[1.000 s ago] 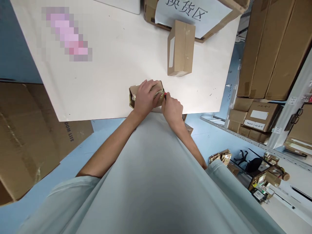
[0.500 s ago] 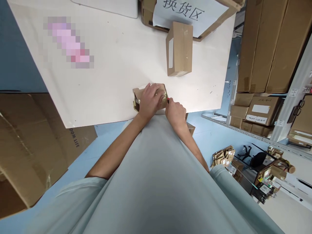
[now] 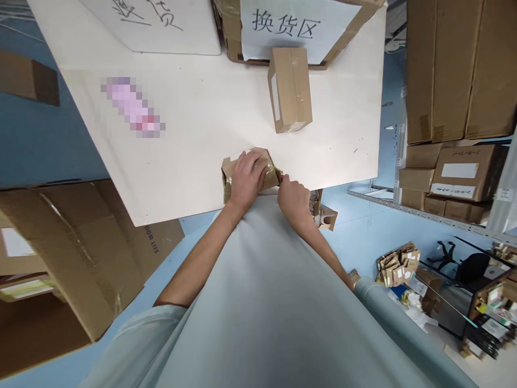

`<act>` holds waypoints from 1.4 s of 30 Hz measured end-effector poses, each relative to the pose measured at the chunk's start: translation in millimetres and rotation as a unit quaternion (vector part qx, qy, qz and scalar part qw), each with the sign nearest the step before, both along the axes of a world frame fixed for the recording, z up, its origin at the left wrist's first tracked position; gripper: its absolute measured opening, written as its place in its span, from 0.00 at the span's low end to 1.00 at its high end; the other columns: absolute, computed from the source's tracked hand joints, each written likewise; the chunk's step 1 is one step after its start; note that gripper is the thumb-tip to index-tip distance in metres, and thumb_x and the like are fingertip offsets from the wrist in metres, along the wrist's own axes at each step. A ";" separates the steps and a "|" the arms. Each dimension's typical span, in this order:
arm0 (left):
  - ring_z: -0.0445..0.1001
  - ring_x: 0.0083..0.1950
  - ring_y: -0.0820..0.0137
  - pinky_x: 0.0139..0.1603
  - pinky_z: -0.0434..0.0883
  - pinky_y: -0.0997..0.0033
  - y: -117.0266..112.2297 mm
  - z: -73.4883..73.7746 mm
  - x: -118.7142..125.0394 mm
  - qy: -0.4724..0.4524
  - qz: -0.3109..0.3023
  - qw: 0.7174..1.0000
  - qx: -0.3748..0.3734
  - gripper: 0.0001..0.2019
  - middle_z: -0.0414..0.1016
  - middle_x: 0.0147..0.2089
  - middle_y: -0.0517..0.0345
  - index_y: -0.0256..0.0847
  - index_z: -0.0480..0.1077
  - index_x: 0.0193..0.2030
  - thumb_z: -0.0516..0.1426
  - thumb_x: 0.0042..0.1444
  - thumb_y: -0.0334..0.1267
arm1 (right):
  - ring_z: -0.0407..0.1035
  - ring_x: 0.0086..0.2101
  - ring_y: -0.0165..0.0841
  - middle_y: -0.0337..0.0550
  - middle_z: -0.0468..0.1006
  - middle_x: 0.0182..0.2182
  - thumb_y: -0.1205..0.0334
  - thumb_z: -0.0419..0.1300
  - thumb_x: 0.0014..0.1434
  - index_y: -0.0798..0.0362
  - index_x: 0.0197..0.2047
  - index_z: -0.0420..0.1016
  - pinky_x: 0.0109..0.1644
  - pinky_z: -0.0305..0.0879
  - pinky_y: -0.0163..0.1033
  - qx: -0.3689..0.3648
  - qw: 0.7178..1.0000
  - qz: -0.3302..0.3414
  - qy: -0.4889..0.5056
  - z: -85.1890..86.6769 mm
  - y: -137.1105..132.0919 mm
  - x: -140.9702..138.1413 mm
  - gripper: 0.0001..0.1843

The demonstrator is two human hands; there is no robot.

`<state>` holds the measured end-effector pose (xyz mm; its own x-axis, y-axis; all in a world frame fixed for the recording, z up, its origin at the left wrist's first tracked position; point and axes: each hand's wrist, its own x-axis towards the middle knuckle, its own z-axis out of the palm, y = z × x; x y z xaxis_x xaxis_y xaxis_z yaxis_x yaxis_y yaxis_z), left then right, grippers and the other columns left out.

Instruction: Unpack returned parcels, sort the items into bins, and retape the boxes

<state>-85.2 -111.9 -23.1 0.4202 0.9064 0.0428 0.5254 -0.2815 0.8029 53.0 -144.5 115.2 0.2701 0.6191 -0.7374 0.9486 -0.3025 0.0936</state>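
**Blade at the seam: small box pinned at the near edge**

Here we are at the near edge of the white surface (image 3: 194,129), and the taped box (image 3: 271,171) sits right at the rim, just in front of the person's body. The left hand (image 3: 247,177) is clamped over its top, fingers curled across the shiny tape, pinning it down. The right hand (image 3: 295,198) is clenched around a small red-tipped tool (image 3: 280,176), its tip touching the box's right end. It looks like a cutter, though the blade is too small to make out.

By my reading this is the opening step, working the tape at that end. One flap at the left end already stands ajar. The next move calls for a shallow, steady stroke along the seam, directed away from the left fingers, with the box held firm.

Farther back a taller brown carton (image 3: 291,89) stands well apart, near a handwritten sign (image 3: 283,24).
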 end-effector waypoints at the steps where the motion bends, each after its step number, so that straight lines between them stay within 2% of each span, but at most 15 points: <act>1: 0.73 0.79 0.52 0.88 0.58 0.33 -1.2 -1.2 -0.4 0.010 -0.004 1.000 0.008 0.18 0.79 0.73 0.44 0.48 0.80 0.63 0.51 0.83 0.49 | 0.85 0.56 0.49 0.68 0.87 0.54 0.68 0.48 0.83 0.61 0.72 0.71 0.58 0.78 0.47 0.011 1.000 -0.024 0.000 -1.3 -0.1 4.5 0.21; 6: 0.72 0.81 0.51 0.88 0.57 0.33 0.1 -5.4 -3.4 0.037 0.007 0.999 0.028 0.18 0.79 0.74 0.44 0.47 0.79 0.63 0.52 0.83 0.50 | 0.84 0.53 0.50 0.57 0.89 0.52 0.56 0.50 0.84 0.51 0.68 0.78 0.57 0.77 0.48 0.085 0.987 -0.054 0.129 -12.6 -2.4 32.8 0.20; 9: 0.72 0.82 0.51 0.88 0.57 0.31 2.2 3.3 -11.7 0.052 0.003 0.998 0.034 0.19 0.79 0.74 0.44 0.47 0.79 0.64 0.52 0.83 0.52 | 0.84 0.50 0.50 0.53 0.90 0.50 0.53 0.49 0.85 0.48 0.73 0.75 0.57 0.76 0.49 0.156 0.969 -0.108 0.157 -34.1 -8.7 55.9 0.23; 12: 0.70 0.83 0.50 0.89 0.55 0.31 -2.2 20.2 -29.8 0.072 0.050 0.995 0.037 0.19 0.78 0.76 0.44 0.47 0.79 0.65 0.55 0.82 0.54 | 0.83 0.50 0.52 0.58 0.89 0.53 0.53 0.46 0.84 0.51 0.76 0.71 0.58 0.76 0.51 0.189 0.963 -0.159 0.110 -77.7 -9.9 83.4 0.26; 16: 0.67 0.85 0.50 0.90 0.52 0.33 -18.7 40.2 -63.9 0.084 0.186 0.979 0.016 0.21 0.76 0.77 0.44 0.47 0.78 0.67 0.56 0.81 0.56 | 0.81 0.58 0.56 0.70 0.82 0.62 0.58 0.50 0.81 0.61 0.81 0.64 0.62 0.75 0.55 0.134 0.974 -0.169 0.066 -147.2 -1.5 118.2 0.31; 19: 0.70 0.82 0.52 0.89 0.58 0.40 -33.9 44.2 -86.0 0.058 0.283 0.957 -0.020 0.22 0.76 0.75 0.42 0.46 0.79 0.67 0.56 0.81 0.57 | 0.81 0.59 0.57 0.74 0.77 0.66 0.63 0.51 0.80 0.62 0.84 0.58 0.64 0.75 0.59 0.085 0.981 -0.167 0.050 -175.2 6.1 138.2 0.34; 21: 0.73 0.80 0.53 0.86 0.63 0.45 -43.2 41.1 -95.6 0.035 0.332 0.941 -0.052 0.24 0.78 0.73 0.40 0.44 0.80 0.66 0.57 0.81 0.59 | 0.81 0.59 0.57 0.75 0.74 0.67 0.64 0.52 0.79 0.62 0.83 0.60 0.64 0.76 0.60 0.079 0.983 -0.162 0.045 -174.2 10.1 144.1 0.34; 24: 0.76 0.76 0.54 0.82 0.68 0.50 -54.2 29.9 -102.6 0.015 0.393 0.914 -0.094 0.27 0.80 0.70 0.39 0.40 0.80 0.65 0.57 0.79 0.61 | 0.77 0.62 0.56 0.72 0.73 0.68 0.62 0.53 0.79 0.62 0.79 0.67 0.65 0.77 0.59 0.155 0.976 -0.127 0.088 -147.2 11.7 131.5 0.30; 26: 0.77 0.75 0.54 0.81 0.69 0.52 -58.5 19.5 -103.8 0.012 0.432 0.892 -0.129 0.27 0.82 0.69 0.39 0.39 0.80 0.65 0.57 0.79 0.60 | 0.72 0.66 0.54 0.69 0.74 0.68 0.57 0.51 0.82 0.60 0.77 0.70 0.68 0.75 0.58 0.250 0.952 -0.073 0.160 -121.1 8.7 106.9 0.28; 28: 0.77 0.75 0.54 0.82 0.68 0.53 -59.7 7.9 -103.3 0.004 0.464 0.869 -0.174 0.26 0.82 0.69 0.39 0.38 0.81 0.63 0.57 0.78 0.59 | 0.70 0.66 0.52 0.65 0.76 0.66 0.52 0.49 0.85 0.57 0.76 0.73 0.72 0.73 0.58 0.329 0.913 0.003 0.240 -97.8 4.0 74.6 0.28; 30: 0.77 0.76 0.53 0.82 0.68 0.52 -58.2 -3.5 -102.1 -0.013 0.486 0.844 -0.225 0.23 0.83 0.69 0.38 0.38 0.81 0.59 0.56 0.78 0.56 | 0.68 0.69 0.54 0.64 0.74 0.69 0.51 0.53 0.84 0.52 0.76 0.73 0.74 0.71 0.62 0.335 0.889 0.082 0.300 -83.9 1.0 44.2 0.26; 32: 0.77 0.76 0.51 0.82 0.67 0.50 -54.8 -13.2 -101.2 -0.031 0.497 0.819 -0.285 0.22 0.83 0.69 0.38 0.38 0.81 0.55 0.54 0.79 0.54 | 0.66 0.71 0.58 0.66 0.72 0.72 0.51 0.57 0.82 0.52 0.78 0.71 0.74 0.71 0.66 0.312 0.891 0.121 0.306 -80.9 1.7 25.5 0.28; 34: 0.77 0.76 0.50 0.81 0.67 0.48 -50.8 -20.8 -100.9 -0.039 0.499 0.796 -0.341 0.23 0.83 0.70 0.38 0.39 0.81 0.54 0.53 0.79 0.56 | 0.66 0.72 0.59 0.68 0.71 0.74 0.50 0.58 0.82 0.53 0.79 0.71 0.74 0.70 0.67 0.297 0.900 0.128 0.292 -85.1 5.2 22.6 0.29; 38: 0.75 0.78 0.49 0.82 0.66 0.48 -39.9 -30.7 -98.3 -0.043 0.467 0.791 -0.392 0.29 0.80 0.73 0.35 0.37 0.79 0.61 0.51 0.78 0.61 | 0.65 0.74 0.57 0.66 0.69 0.75 0.51 0.56 0.83 0.53 0.79 0.71 0.78 0.67 0.67 0.307 0.903 0.107 0.282 -95.2 10.5 50.2 0.29; 42: 0.75 0.78 0.46 0.81 0.66 0.46 -22.0 -35.6 -81.8 -0.077 0.413 0.794 -0.440 0.34 0.78 0.75 0.29 0.34 0.77 0.67 0.48 0.78 0.63 | 0.64 0.75 0.53 0.63 0.69 0.76 0.49 0.56 0.81 0.51 0.80 0.70 0.81 0.64 0.65 0.322 0.892 0.061 0.312 -102.9 11.2 90.1 0.30</act>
<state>-166.9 -133.9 -58.7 -0.2816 0.5783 -0.7656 0.1163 0.8126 0.5710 143.0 -133.3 12.3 -0.1665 0.9654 -0.2009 0.7852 0.0066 -0.6192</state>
